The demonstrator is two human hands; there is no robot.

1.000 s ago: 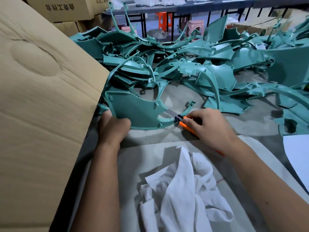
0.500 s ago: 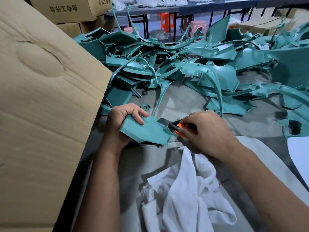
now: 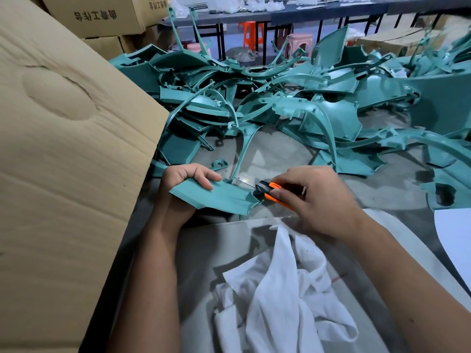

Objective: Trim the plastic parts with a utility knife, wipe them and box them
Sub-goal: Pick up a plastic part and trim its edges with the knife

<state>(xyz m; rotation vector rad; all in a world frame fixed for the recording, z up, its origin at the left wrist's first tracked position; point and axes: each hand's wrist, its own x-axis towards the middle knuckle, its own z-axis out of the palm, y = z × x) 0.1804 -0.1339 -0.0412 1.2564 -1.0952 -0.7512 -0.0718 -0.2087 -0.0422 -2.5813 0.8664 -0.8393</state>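
Left hand (image 3: 187,183), fingers curled over a flat teal plastic part (image 3: 219,197) — gripping it just above the grey tabletop (image 3: 397,189). Right hand (image 3: 323,200) pinching an orange-and-black utility knife (image 3: 274,192), blade at the part's right edge. Below both hands, a crumpled white cloth (image 3: 280,289); beyond them, heaped teal plastic parts (image 3: 293,103); left, a cardboard box flap (image 3: 63,149).

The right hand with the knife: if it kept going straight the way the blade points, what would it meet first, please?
The right hand aims the knife leftward, so it would likely first meet the green part, then the left hand gripping it. Depth is hard to judge.
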